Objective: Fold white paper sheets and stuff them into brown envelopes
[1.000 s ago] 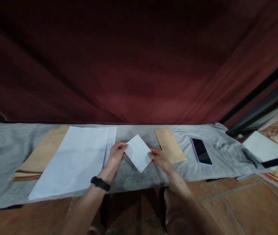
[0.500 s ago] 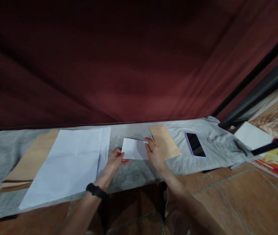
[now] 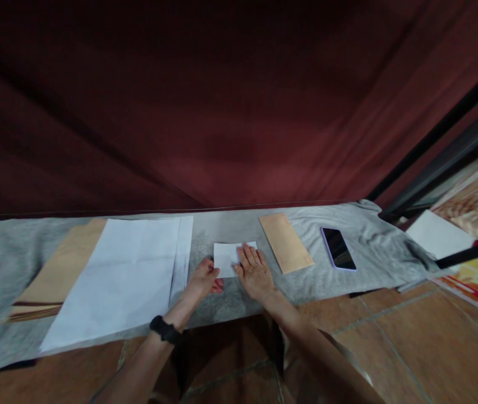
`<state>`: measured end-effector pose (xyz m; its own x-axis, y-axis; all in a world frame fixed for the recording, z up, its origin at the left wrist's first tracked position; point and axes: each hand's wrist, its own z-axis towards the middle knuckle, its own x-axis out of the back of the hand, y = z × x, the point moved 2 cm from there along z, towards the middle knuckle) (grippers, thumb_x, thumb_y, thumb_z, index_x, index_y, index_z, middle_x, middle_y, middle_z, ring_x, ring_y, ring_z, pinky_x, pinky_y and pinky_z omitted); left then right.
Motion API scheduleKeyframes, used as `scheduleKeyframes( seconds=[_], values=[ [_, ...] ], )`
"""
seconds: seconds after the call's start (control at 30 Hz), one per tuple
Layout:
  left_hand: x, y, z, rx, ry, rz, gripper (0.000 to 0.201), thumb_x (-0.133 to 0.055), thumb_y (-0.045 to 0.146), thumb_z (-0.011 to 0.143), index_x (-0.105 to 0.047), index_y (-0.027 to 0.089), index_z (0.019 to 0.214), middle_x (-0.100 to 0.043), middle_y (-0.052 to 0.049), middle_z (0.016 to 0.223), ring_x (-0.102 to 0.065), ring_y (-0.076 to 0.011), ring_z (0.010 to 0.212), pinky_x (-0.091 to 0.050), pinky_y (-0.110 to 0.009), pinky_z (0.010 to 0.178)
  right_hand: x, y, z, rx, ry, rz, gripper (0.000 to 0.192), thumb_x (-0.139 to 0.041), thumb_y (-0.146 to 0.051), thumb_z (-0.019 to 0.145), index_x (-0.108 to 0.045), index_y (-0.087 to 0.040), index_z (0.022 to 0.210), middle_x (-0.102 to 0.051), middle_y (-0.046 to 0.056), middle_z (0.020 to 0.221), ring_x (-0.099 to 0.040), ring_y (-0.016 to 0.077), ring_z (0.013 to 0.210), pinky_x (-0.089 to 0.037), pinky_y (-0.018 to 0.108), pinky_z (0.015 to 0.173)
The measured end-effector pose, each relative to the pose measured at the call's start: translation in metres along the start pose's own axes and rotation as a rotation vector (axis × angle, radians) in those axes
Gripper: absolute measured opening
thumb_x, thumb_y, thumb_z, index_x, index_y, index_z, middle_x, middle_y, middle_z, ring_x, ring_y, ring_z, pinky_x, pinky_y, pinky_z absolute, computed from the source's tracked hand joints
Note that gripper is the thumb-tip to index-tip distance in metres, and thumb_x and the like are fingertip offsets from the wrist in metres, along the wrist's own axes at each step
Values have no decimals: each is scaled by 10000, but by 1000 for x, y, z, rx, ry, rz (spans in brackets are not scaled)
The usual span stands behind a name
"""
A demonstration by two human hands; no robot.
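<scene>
On the grey cloth (image 3: 348, 235) that covers the bench, our right hand (image 3: 254, 273) lies flat, fingers (image 3: 248, 256) spread and straight, pressing down the right part of a small folded white sheet (image 3: 226, 258). Our left hand (image 3: 202, 279) has its fingers curled loosely, the tips touching the sheet's left edge and lower corner; it grips nothing. The sheet rests flat between the two hands, near the middle of the bench.

We judge the step in hand to be the creasing of a fold. The next move calls for a firm, even stroke along the folded edge, with the left fingertips keeping the corner from sliding on the soft cloth.

Just right of the sheet lies a brown envelope (image 3: 285, 242), and beyond it a phone (image 3: 338, 248), face up. To the left sits a pile of large white paper (image 3: 125, 275), overlapping a stack of brown envelopes (image 3: 58, 275).
</scene>
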<state>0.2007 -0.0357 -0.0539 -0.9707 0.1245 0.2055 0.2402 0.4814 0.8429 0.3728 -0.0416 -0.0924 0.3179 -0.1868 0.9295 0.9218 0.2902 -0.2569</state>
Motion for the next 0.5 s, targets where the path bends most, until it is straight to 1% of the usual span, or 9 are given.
scheduleKeyframes(
  seconds=[0.17, 0.23, 0.27, 0.33, 0.37, 0.4, 0.43, 0.47, 0.5],
  values=[
    [6, 2, 0, 20, -25, 98, 143, -605, 223, 827, -471, 236, 778, -601, 34, 468, -604, -179, 403, -424, -237, 455, 3, 13, -2, -33, 14, -39, 575, -410, -407, 1042, -392, -119, 1539, -375, 154, 1591, -371, 302, 1469, -268, 485, 1202],
    [12, 5, -1, -6, 22, 178, 130, -625, 210, 805, -504, 232, 764, -584, 35, 466, -603, -188, 419, -421, -248, 477, 4, 16, -2, -30, 13, -43, 578, -404, -407, 1043, -385, -116, 1542, -371, 157, 1592, -372, 307, 1468, -270, 490, 1199],
    [16, 9, -2, -50, 81, 276, 112, -631, 210, 805, -529, 229, 765, -596, 23, 493, -626, -200, 464, -435, -258, 508, 4, 16, -2, -27, 9, -44, 580, -400, -408, 1043, -383, -115, 1544, -368, 157, 1594, -373, 308, 1467, -271, 492, 1199],
    [19, 17, -6, -168, 255, 546, 51, -615, 252, 851, -592, 220, 817, -661, -28, 610, -694, -242, 627, -480, -295, 611, 5, 16, -2, -26, 2, -44, 588, -395, -418, 1043, -380, -112, 1545, -359, 162, 1596, -374, 312, 1466, -269, 495, 1199],
    [17, 21, -8, -236, 335, 674, 87, -576, 287, 895, -623, 217, 877, -697, -60, 697, -716, -262, 725, -501, -320, 676, 5, 16, -2, -29, -1, -45, 593, -393, -422, 1043, -378, -107, 1545, -356, 166, 1597, -372, 314, 1467, -267, 497, 1199],
    [12, 25, -9, -312, 384, 767, 167, -515, 318, 942, -643, 211, 952, -726, -92, 793, -724, -277, 819, -514, -346, 744, 4, 15, -1, -34, -3, -47, 596, -390, -422, 1043, -378, -102, 1545, -353, 169, 1598, -369, 316, 1468, -264, 497, 1199],
    [4, 26, -10, -394, 394, 815, 251, -443, 331, 980, -649, 201, 1041, -744, -121, 901, -721, -283, 914, -519, -369, 818, 4, 15, -1, -38, -5, -48, 597, -387, -421, 1043, -378, -97, 1544, -351, 171, 1599, -365, 317, 1471, -261, 496, 1200],
    [-6, 27, -10, -493, 369, 833, 325, -378, 325, 1005, -641, 188, 1136, -745, -144, 1027, -705, -280, 1016, -510, -386, 898, 4, 14, -1, -41, -7, -51, 596, -383, -417, 1044, -378, -92, 1543, -348, 172, 1600, -360, 317, 1474, -257, 495, 1202],
    [-17, 25, -10, -617, 316, 848, 374, -345, 308, 1014, -624, 171, 1223, -717, -158, 1179, -660, -273, 1150, -477, -399, 996, 4, 14, -1, -38, -10, -55, 590, -377, -406, 1046, -378, -88, 1543, -344, 170, 1603, -353, 317, 1477, -250, 492, 1205]
  ],
)
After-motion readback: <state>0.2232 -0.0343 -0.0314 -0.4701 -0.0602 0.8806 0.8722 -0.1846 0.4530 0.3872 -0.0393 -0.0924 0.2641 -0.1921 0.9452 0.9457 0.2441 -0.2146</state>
